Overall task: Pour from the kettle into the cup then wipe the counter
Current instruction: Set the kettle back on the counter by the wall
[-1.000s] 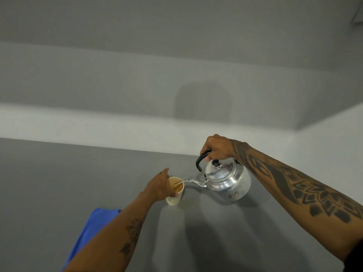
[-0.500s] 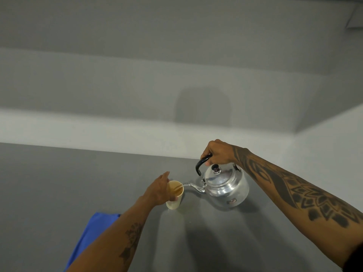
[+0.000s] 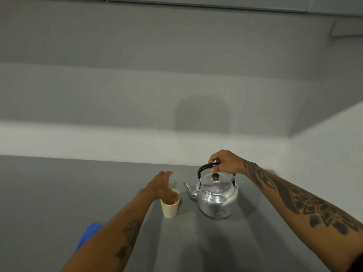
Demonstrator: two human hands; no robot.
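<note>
The kettle (image 3: 215,195) is no longer tipped toward the cup (image 3: 170,205): it now stands upright on the grey desk (image 3: 59,193), its spout pointing left at the cup but clear of the rim, where a second ago the spout reached over it. The right hand (image 3: 225,161) keeps its fingers (image 3: 213,158) curled around the black handle (image 3: 205,168) above the lid, wrist bent down, tattooed forearm stretching in from the lower right. The left hand (image 3: 160,186) has let go of the cup; it hangs just above and behind the rim with the fingers loosely spread and holding nothing. The cup stands just left of the kettle, brownish liquid inside. A blue cloth (image 3: 88,235) lies at the near left, partly under the left forearm.
</note>
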